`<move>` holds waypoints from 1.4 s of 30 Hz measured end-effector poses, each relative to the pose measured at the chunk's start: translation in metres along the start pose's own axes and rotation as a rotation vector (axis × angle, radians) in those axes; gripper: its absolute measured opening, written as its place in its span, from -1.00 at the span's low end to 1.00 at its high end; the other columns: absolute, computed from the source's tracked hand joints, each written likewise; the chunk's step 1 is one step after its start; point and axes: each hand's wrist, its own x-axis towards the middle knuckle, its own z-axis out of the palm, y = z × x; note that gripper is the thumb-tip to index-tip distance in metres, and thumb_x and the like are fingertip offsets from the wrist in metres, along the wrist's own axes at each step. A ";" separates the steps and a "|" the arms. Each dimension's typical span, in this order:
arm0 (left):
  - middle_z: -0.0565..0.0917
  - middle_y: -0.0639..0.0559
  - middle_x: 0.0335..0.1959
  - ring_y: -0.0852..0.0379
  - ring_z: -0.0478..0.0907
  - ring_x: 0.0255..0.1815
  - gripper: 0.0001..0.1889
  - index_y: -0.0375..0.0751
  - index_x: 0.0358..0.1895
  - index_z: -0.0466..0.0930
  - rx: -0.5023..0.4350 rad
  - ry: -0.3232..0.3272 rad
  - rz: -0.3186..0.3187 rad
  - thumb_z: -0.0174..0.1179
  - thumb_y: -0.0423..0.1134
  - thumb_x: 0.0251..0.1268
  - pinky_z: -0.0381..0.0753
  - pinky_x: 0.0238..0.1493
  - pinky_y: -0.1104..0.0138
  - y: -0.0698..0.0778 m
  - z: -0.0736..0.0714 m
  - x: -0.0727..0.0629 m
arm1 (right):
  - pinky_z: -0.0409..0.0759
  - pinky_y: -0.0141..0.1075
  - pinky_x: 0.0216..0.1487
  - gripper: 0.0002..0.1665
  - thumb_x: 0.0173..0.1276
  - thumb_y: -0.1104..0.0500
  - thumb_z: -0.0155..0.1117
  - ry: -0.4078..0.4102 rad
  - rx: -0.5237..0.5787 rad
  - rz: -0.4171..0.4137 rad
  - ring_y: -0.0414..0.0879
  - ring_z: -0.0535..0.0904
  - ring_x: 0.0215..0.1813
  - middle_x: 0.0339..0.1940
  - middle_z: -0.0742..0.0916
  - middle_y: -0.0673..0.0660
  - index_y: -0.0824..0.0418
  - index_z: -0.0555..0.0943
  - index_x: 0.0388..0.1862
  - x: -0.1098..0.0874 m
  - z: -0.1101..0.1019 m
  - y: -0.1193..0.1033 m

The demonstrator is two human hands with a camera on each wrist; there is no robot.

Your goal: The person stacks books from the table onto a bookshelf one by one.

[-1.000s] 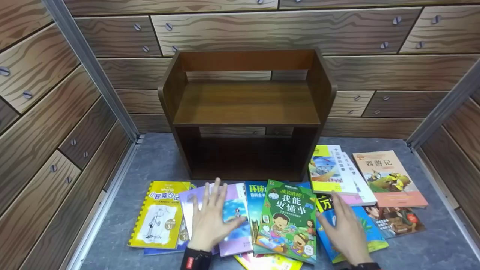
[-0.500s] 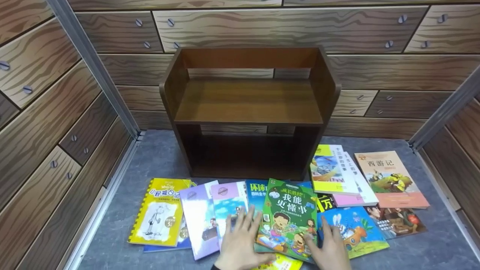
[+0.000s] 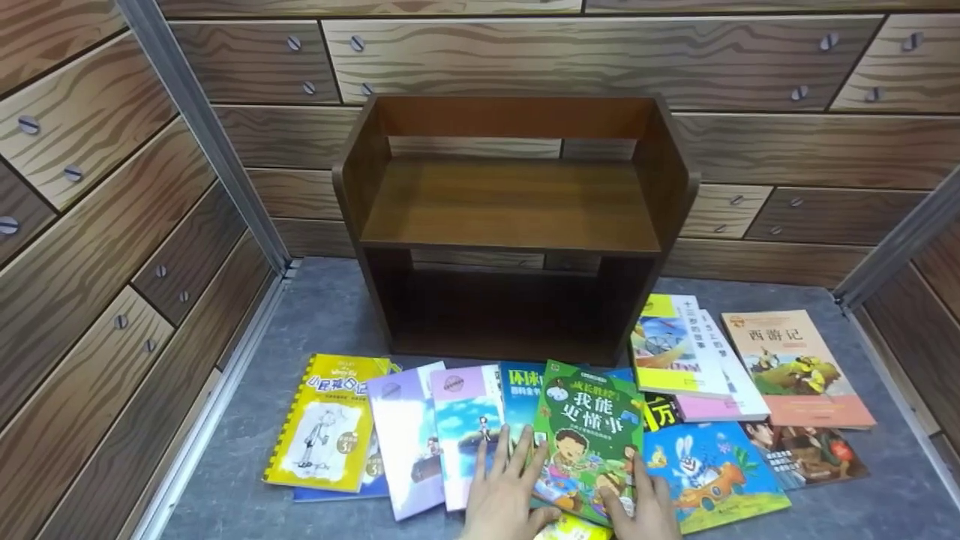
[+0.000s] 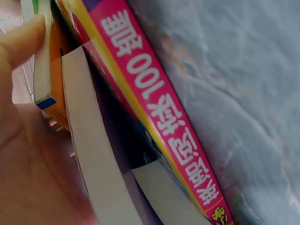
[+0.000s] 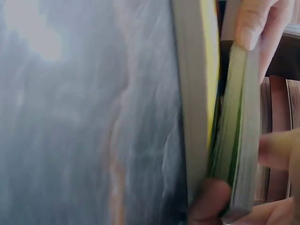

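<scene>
A green picture book lies on top of a pile in front of the shelf. My right hand pinches its lower right side, thumb on the cover and a fingertip at the pile's edge. To the left, my left hand rests with fingers spread over a blue encyclopedia and the edge of a purple-and-blue book. The left thumb touches the end of a book in the left wrist view. Beneath, a thick book with a pink spine lies on the grey surface.
A dark brown two-tier shelf stands behind. At left are a yellow spiral-edged book and a purple book. Rightward lie a blue rabbit book, a white-and-yellow book and a peach book. Wood-patterned walls enclose the space.
Both hands have come down and closed in on the green book from wider apart. The right hand has moved left onto its side; the left has moved right off the purple books.
</scene>
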 end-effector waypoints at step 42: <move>0.22 -0.08 0.64 -0.19 0.28 0.57 -0.15 -0.06 0.61 0.26 -0.334 0.202 0.113 0.14 0.33 0.41 0.22 0.49 -0.29 -0.024 -0.060 0.011 | 0.59 -0.38 -0.17 -0.44 0.71 0.19 0.00 0.342 0.418 -0.295 -0.45 0.40 0.11 0.34 0.50 0.32 0.36 0.32 0.58 -0.062 -0.031 -0.020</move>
